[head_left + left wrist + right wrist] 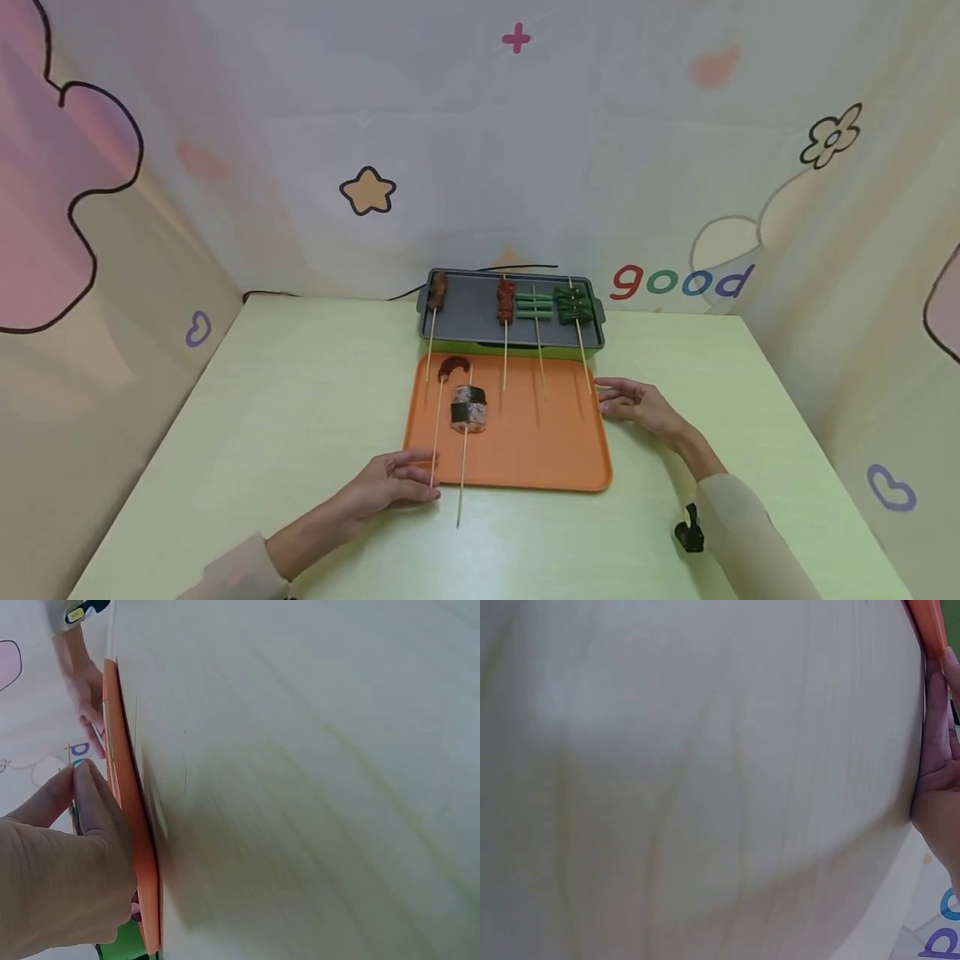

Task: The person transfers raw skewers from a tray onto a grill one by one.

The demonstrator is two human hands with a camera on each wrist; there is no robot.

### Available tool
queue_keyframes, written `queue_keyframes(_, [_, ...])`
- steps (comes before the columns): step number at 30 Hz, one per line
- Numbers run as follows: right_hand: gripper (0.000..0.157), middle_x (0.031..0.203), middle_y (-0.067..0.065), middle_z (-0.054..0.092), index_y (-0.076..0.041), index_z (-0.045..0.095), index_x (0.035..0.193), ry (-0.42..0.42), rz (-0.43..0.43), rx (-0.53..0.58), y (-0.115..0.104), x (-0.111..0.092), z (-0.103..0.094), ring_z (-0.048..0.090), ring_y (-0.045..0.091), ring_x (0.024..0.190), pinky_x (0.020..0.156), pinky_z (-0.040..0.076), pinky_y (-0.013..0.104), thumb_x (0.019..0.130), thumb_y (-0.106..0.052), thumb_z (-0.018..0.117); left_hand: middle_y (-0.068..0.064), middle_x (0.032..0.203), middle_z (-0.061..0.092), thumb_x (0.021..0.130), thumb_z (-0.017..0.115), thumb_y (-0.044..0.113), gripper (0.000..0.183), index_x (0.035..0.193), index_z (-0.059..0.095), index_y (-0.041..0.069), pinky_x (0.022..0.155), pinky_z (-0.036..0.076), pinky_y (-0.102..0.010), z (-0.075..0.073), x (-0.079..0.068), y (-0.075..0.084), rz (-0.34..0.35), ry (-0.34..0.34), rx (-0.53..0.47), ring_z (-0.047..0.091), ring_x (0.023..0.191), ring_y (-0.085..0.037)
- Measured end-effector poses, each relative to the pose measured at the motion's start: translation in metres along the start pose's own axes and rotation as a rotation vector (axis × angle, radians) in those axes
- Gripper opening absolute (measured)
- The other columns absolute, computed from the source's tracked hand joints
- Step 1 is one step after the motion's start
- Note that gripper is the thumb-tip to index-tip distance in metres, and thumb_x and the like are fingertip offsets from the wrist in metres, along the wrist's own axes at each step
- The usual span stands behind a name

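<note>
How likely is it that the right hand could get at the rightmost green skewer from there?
Probably yes: the right hand is at the right edge of the orange tray, its fingertips close to the bare lower end of the rightmost green skewer, and nothing visible stands between them.

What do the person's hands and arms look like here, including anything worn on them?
Both the left hand and the right hand are ungloved. The left sleeve and right sleeve are pale cream, leaving the wrists bare. A small black device, likely a wrist camera, sits at the right sleeve; the left wrist view shows a yellow patch on it.
</note>
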State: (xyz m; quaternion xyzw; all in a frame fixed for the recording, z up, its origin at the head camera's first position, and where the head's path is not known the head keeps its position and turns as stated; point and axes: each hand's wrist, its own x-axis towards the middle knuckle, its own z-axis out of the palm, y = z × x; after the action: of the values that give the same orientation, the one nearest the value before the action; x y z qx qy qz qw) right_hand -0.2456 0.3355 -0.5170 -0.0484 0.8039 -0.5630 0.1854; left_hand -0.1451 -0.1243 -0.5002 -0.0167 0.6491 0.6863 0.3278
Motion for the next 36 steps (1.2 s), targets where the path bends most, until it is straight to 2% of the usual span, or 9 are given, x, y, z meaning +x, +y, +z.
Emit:
queue_keyframes(5, [0.062,0.128,0.014,0.067,0.001,0.045,0.152,-0.01,0.007,-0.011,-0.0025,0.0025,0.0014,0.067,0.001,0.099,0.089,0.056,0.017,0.098,-0.018,0.069,-0.001,0.102,0.076,0.09,0.076,0.005,0.07,0.151,0.044,-0.003,0.091,0.061,-0.029,-0.002,-0.0028,-0.006,0.006,-0.004,-0.024,0.076,0.096,-0.014])
queue_keyframes(15, [0.061,0.129,0.014,0.068,-0.001,0.045,0.152,0.002,0.021,-0.015,-0.0021,0.002,0.0015,0.068,0.001,0.099,0.088,0.057,0.017,0.099,-0.019,0.069,-0.002,0.102,0.071,0.091,0.074,0.003,0.07,0.152,0.043,-0.004,0.091,0.06,-0.027,-0.0058,-0.0038,-0.008,0.024,-0.025,-0.068,0.076,0.098,-0.013])
queue_keyframes(27, [0.061,0.116,-0.006,0.071,0.0,0.046,0.151,0.005,0.013,-0.008,0.0007,0.0021,-0.0003,0.069,0.002,0.099,0.087,0.057,0.017,0.098,-0.017,0.07,-0.003,0.107,0.067,0.091,0.073,0.002,0.068,0.152,0.043,-0.003,0.094,0.06,-0.028,-0.0061,-0.0067,-0.0061,0.018,-0.032,-0.102,0.075,0.102,-0.013])
queue_keyframes(36, [0.062,0.125,0.007,0.069,0.0,0.044,0.152,0.007,0.02,0.0,0.0004,-0.0003,-0.0013,0.068,0.001,0.098,0.088,0.056,0.017,0.098,-0.017,0.07,-0.004,0.11,0.065,0.092,0.073,0.003,0.068,0.153,0.043,-0.003,0.094,0.059,-0.028,-0.0014,-0.0088,-0.0019,0.022,-0.052,-0.107,0.074,0.104,-0.015])
